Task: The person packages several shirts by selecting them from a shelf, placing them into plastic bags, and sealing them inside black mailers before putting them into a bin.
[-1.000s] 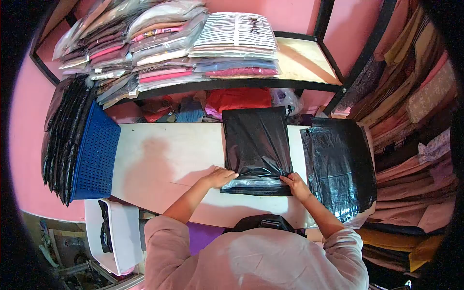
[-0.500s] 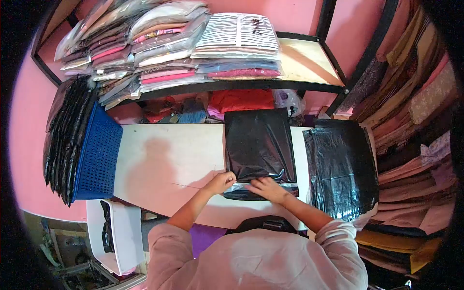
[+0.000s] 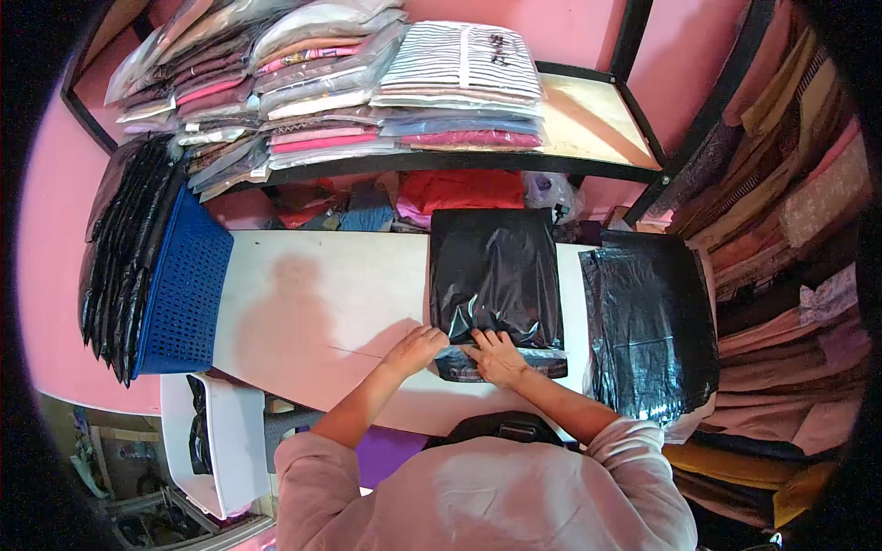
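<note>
A black plastic mailer bag (image 3: 496, 271) lies on the white table, with a pale strip (image 3: 542, 353) across its near end. My left hand (image 3: 418, 349) is closed at the bag's near left edge, by the end of the strip; its fingertips seem to pinch something too small to make out. My right hand (image 3: 496, 356) rests on the bag just right of it, fingers spread over the strip and the plastic above it.
Flat black bags (image 3: 650, 321) are stacked at the right. A blue basket (image 3: 184, 285) holding upright black packages (image 3: 124, 266) stands at the left. Wrapped clothes (image 3: 459, 69) fill the shelf above. A white bin (image 3: 234, 441) is below left; fabrics hang at the right.
My right hand has shifted slightly, its fingers now more spread and pointing up the bag. The bag's surface shows new creases near the strip. My left hand stays at the left edge.
</note>
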A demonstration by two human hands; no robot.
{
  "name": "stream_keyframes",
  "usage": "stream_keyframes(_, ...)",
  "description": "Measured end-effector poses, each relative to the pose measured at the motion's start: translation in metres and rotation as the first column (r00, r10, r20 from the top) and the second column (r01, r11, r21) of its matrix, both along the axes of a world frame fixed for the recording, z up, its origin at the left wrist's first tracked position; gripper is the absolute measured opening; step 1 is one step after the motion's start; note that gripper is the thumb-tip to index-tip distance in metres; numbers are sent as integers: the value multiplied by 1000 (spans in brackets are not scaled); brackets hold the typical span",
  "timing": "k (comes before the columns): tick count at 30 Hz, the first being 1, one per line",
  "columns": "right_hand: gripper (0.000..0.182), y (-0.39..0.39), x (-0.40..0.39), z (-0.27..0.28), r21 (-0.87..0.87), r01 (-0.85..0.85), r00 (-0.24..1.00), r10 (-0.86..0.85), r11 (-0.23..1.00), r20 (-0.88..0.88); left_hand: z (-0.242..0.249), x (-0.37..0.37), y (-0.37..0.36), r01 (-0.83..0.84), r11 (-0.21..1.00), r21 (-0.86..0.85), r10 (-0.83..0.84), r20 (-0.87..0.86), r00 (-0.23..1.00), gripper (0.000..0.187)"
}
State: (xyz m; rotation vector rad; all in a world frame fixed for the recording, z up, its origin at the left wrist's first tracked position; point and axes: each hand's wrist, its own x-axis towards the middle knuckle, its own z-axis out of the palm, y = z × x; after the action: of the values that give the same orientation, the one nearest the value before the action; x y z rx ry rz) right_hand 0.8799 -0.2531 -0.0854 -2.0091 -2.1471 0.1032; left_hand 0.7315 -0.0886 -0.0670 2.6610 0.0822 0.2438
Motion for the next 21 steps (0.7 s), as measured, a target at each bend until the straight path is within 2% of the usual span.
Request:
stream_keyframes(1,51,0,0,-1,-1,5,1000,-5,1000,0,2,-3,-4,5,1000,-1,-5,0,1000,7)
stream_keyframes(3,49,0,1,-3,-27,7,1000,-7,1000,-22,7,-9,-12,-14,974,224,14,0,1000,11)
stream_keyframes(4,49,0,0,-3,-27,13,1000,-14,1000,-23,10,-11,-18,-8,974,224,8,-2,1000,11)
stream_keyframes(6,47,1,1,-2,-113,15,999,-19,993,-37,14,-11,-31,10,932,361,5,-43,999,13)
stream_keyframes(10,45,-1,4,0,-38,23,999,-24,999,-37,-7,-14,-25,-50,960,275,60,-30,998,18)
stream_keyframes(12,41,-8,16,-5,116,-109,989,120,987,-91,-20,-17,-19,-12,952,307,18,-15,1000,23)
stream_keyframes(13,41,-17,23,-9,112,-105,989,115,988,-93,-23,-19,-18,-8,953,303,14,-17,1000,23)
stream_keyframes(15,38,-38,47,-19,32,-75,958,81,997,-276,-25,-19,-15,26,961,276,-28,6,1000,25)
stream_keyframes(17,35,-68,61,-7,232,191,930,-101,954,-354,-25,-18,-14,30,958,287,-36,15,999,24)
stream_keyframes(19,31,-89,76,-9,323,262,919,-133,909,-372,-28,-21,-16,34,957,288,-40,16,999,23)
stream_keyframes(20,21,-94,78,-16,276,359,850,-190,892,-491,-30,-22,-16,29,955,295,-43,39,998,24)
stream_keyframes(21,21,-94,81,-23,274,359,851,-193,892,-488,-31,-21,-16,26,952,305,-47,64,997,24)
